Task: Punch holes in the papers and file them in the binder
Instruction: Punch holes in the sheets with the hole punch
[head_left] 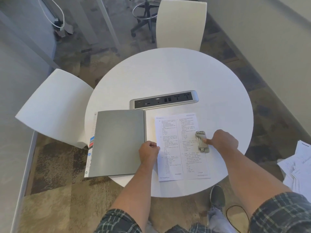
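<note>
**Punch set on the sheet's right edge, hands at either side**

Right hand (pixel 223 141) rests at the right edge of the paper (pixel 182 147), its fingers curled against the hole punch (pixel 202 141), thumb pressing on the lever side; it looks to grip the tool rather than merely touch it. The punch sits on the sheet's right margin, about halfway along, its long axis running parallel to that edge, toward and away from the person. Left hand (pixel 149 151) lies at the opposite, left edge of the same sheet, fingers curled and pinching the margin to steady it.

The paper lies flat on the round white counter (pixel 168 76), its long side pointing away from the person. Just left of it, touching or nearly so, is the grey binder (pixel 117 142), closed or with a cover laid flat, with coloured tabs along its far-left edge. So the binder is nearer the left hand, the punch under the right. Behind both, a power strip (pixel 164 99) is set in the counter. A loose heap of further sheets (pixel 297 167) lies off the counter at far right.
</note>
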